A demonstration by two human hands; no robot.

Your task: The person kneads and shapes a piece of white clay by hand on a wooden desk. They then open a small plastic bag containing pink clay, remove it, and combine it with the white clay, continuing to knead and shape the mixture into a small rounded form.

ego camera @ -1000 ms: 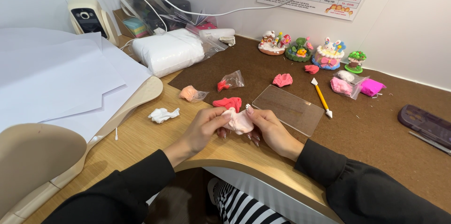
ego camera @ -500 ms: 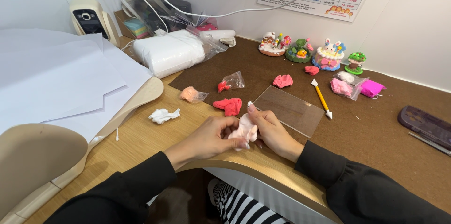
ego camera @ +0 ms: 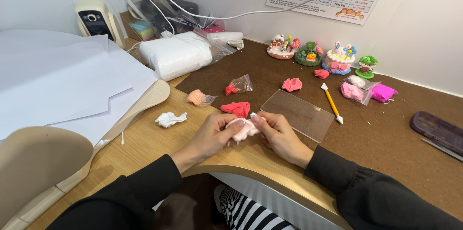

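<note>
While crosswise, pale-pink clay lump point(ego camera: 241, 130) between both hands

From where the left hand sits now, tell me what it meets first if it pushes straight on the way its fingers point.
The left hand points right, into the pale pink clay lump it already pinches. Just past that are the right hand fingers, gripping the same lump from the other side. Depth beyond them is unclear.

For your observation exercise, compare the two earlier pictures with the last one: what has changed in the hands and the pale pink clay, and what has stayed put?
The left hand and right hand have closed in, squeezing the pale pink clay from a stretched piece into a compact lump, a little nearer the desk edge. Both hands kept hold throughout. The red clay, clear acrylic sheet, yellow sculpting tool and white scrap stayed where they were.
</note>
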